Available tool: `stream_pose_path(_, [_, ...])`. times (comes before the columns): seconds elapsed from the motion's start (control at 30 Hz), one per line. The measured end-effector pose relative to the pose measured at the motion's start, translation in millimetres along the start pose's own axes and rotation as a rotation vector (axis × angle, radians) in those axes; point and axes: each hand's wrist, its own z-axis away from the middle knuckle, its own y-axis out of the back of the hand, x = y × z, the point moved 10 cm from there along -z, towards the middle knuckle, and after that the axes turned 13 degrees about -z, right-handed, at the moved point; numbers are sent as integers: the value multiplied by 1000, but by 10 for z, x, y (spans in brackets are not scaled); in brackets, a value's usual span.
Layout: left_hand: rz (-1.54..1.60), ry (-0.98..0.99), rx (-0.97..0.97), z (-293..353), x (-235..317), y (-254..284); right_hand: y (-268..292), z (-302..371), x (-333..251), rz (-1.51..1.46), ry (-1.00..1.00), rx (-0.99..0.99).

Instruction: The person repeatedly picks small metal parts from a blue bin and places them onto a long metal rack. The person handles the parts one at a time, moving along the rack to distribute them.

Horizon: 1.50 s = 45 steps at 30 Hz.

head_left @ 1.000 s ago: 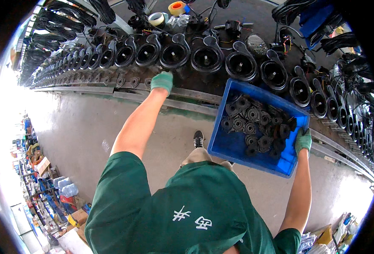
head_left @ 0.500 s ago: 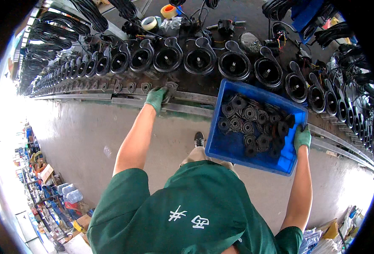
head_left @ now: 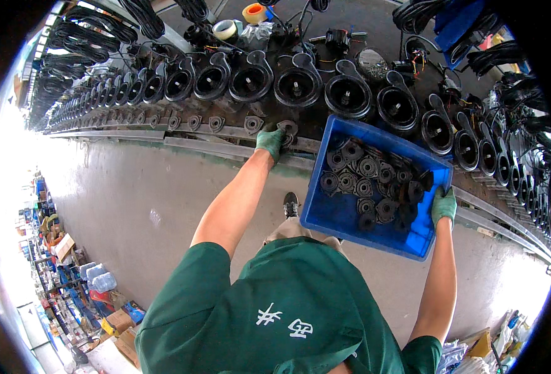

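Note:
My left hand (head_left: 269, 141), in a green glove, is at the bench's near edge. Its fingers are closed on a dark round flanged cover (head_left: 288, 129) with a hole in its middle, held at the metal rail. Just left of it a similar flanged part (head_left: 253, 124) lies on the edge, one of a row running off to the left. My gloved right hand (head_left: 444, 207) grips the right rim of a blue plastic crate (head_left: 318, 206), which is tilted against the bench. Several more dark flanged covers (head_left: 367, 168) are heaped inside; some overlap and hide others.
Round black pump-like housings (head_left: 296, 86) stand in a long row along the bench. Behind them are tape rolls (head_left: 225, 29), wires and small motors (head_left: 336, 40). Coiled black cables (head_left: 141, 17) hang above. Metal rails (head_left: 213, 144) edge the bench; grey floor (head_left: 132, 187) lies below.
My left hand has moved right along the bench edge. A flanged cover now lies where it was, and the hand is on another one. My right hand still holds the crate.

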Motion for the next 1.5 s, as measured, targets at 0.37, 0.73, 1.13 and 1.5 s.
stream_pose_path(0.37, [-438,-131,33,247,276,256,0,-2,-37,-21,45,15])
stream_pose_path(0.73, [-874,-458,120,-113,561,142,-2,38,-141,-32,-2,-47])
stream_pose_path(1.13, [-1063,-519,-36,361,588,-364,48,92,-177,22,-39,-20])
stream_pose_path(1.5, [-1416,-547,-68,147,701,-411,-3,2,8,-12,-47,-15])
